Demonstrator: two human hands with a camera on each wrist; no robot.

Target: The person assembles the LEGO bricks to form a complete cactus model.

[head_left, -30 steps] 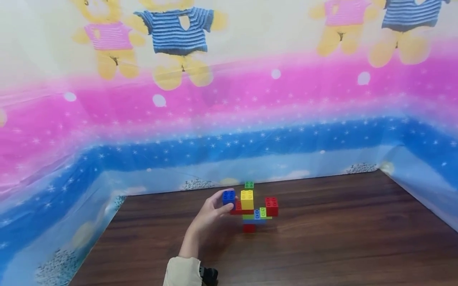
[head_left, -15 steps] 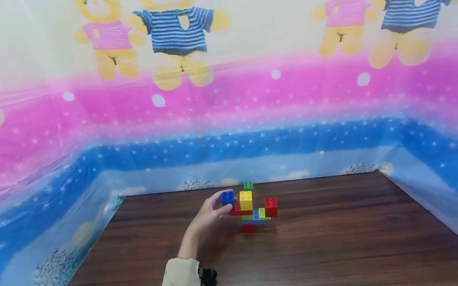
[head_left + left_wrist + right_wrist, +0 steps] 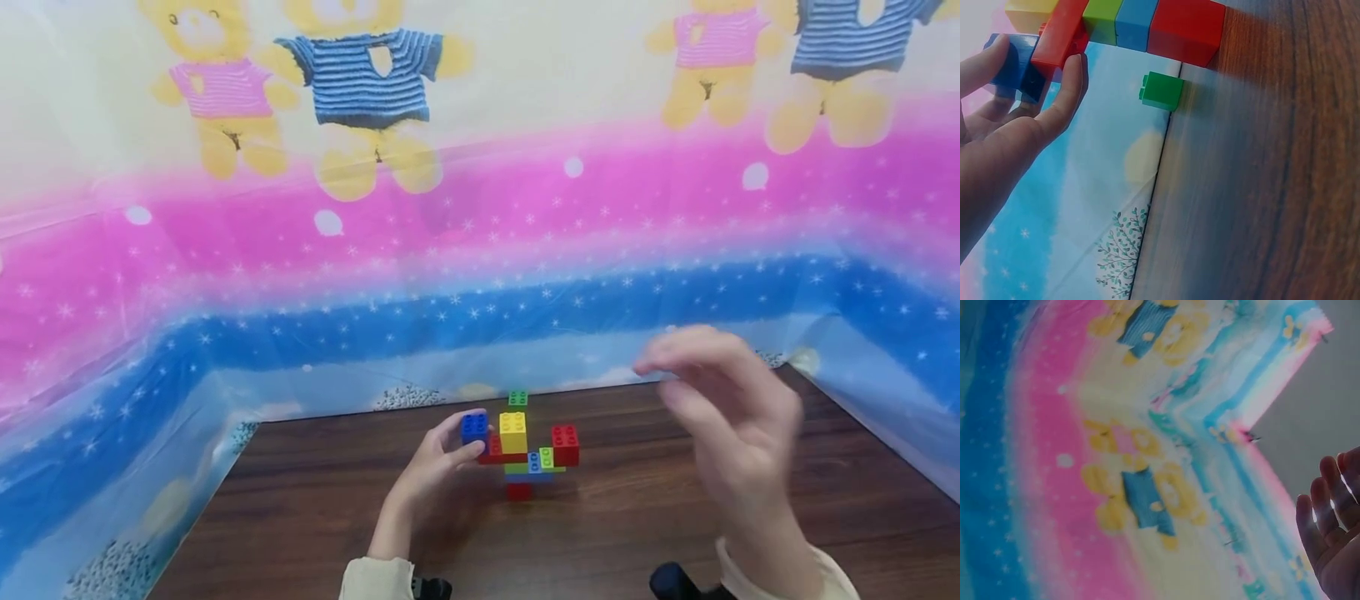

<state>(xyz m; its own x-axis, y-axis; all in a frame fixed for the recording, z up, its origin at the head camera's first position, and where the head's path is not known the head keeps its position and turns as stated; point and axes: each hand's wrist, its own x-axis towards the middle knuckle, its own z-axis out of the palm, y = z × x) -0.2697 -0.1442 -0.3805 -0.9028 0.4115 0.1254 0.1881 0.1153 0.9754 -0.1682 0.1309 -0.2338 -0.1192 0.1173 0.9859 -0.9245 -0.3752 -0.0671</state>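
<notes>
A stack of toy building bricks stands on the table, with a yellow brick (image 3: 513, 432) on top, a red brick (image 3: 566, 444) out to the right and a red one (image 3: 519, 492) at the bottom. On its left side is a blue brick (image 3: 474, 427), which my left hand (image 3: 435, 467) grips between thumb and fingers. In the left wrist view a fingertip also touches the long red brick (image 3: 1060, 34) beside it. My right hand (image 3: 738, 417) is raised in the air to the right, blurred, fingers loosely bent around nothing.
A separate green brick (image 3: 1163, 92) lies on the wooden table (image 3: 300, 500) behind the stack, near the back edge. A printed cloth with bears (image 3: 375, 275) encloses the back and sides of the table.
My right hand has come into the head view from the right. The left hand keeps its grip on the blue brick; the head view has tilted up slightly.
</notes>
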